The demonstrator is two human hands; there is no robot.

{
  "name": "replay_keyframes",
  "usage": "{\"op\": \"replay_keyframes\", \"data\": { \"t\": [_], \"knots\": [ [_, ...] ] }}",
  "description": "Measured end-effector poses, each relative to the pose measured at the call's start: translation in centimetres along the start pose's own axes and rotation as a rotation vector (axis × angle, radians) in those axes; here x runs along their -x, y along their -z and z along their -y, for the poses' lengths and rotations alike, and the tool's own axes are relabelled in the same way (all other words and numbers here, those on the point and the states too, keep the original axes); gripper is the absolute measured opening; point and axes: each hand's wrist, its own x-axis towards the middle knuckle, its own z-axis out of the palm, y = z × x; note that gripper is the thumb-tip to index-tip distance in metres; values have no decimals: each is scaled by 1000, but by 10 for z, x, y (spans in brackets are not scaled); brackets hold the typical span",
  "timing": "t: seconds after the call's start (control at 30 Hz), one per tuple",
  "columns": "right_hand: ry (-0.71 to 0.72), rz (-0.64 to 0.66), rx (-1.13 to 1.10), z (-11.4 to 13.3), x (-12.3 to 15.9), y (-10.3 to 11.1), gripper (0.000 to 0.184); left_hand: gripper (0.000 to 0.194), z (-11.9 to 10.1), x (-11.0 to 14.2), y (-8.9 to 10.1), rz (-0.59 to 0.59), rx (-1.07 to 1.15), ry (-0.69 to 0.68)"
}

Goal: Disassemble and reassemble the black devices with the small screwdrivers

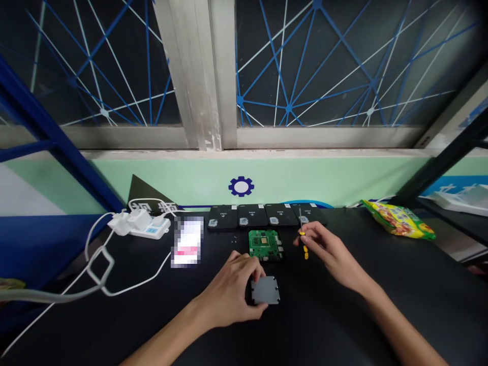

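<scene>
My left hand [238,287] is closed around the edges of a small black cover with a grey metal plate [266,290] on it, low over the table or resting on it. Just beyond, a green circuit board [263,244] lies face up, with a pale square chip and ports along its edges. To the right of the board, my right hand [321,245] pinches a screwdriver with a yellow handle [305,252]; its thin shaft points up and away. A few tiny screws [234,240] lie left of the board.
Several flat black boxes [222,217] stand in a row at the back of the black table [152,325]. On the left are a phone with a blurred screen [187,241], a white power strip [152,229] and loose cables. A yellow-green snack bag [398,219] lies at the right.
</scene>
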Motion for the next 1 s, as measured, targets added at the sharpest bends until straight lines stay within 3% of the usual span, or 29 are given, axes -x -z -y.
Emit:
{"op": "replay_keyframes", "data": {
  "t": [0.07,0.27,0.47,0.6,0.73,0.87,1.0],
  "knots": [
    [-57,11,-202,4,1,-4,34,45,0,0,0,-2,-12,-3],
    [-170,-93,-423,6,3,-10,30,52,-3,0,5,-12,-10,-7],
    [-145,-200,-843,33,-5,-22,25,54,-2,-1,17,-11,-54,-10],
    [-150,2,-1033,71,-8,-34,18,51,4,1,26,129,-106,53],
    [-156,146,-1165,92,-13,-47,23,64,11,3,31,191,-117,133],
    [-107,188,-1222,82,-20,-63,49,66,18,3,30,202,-82,150],
    [-69,176,-1197,59,-17,-78,53,61,24,1,28,198,-42,164]
  ]
}}
